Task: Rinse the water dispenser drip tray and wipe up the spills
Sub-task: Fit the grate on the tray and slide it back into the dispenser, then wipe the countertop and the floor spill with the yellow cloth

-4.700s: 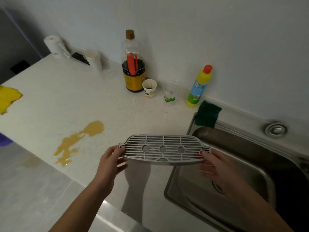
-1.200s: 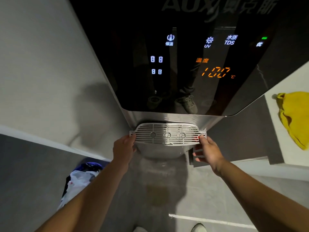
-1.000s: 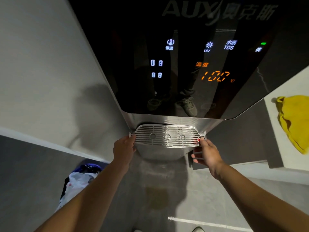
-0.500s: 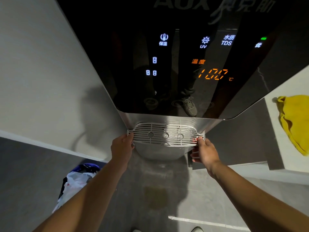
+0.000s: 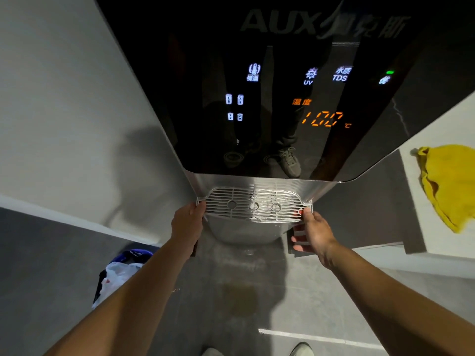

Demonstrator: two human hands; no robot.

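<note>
The grey slatted drip tray [image 5: 253, 205] lies level at the base of the black-fronted water dispenser [image 5: 282, 98], under its glossy panel and against the steel recess. My left hand [image 5: 187, 224] grips the tray's left end. My right hand [image 5: 312, 231] pinches its right end with the thumb on top. A brownish spill stain [image 5: 240, 298] marks the grey floor below the dispenser. A yellow cloth [image 5: 448, 183] lies on the white counter at the right.
A white wall [image 5: 64, 111] stands left of the dispenser. A bin with a white bag [image 5: 118, 276] sits on the floor at lower left. The counter edge [image 5: 411, 214] runs close on the right. My shoes [image 5: 300, 349] show at the bottom.
I carried the tray from the sink counter to the dispenser. Over the last second both hands pushed it slightly further in toward the steel recess.
</note>
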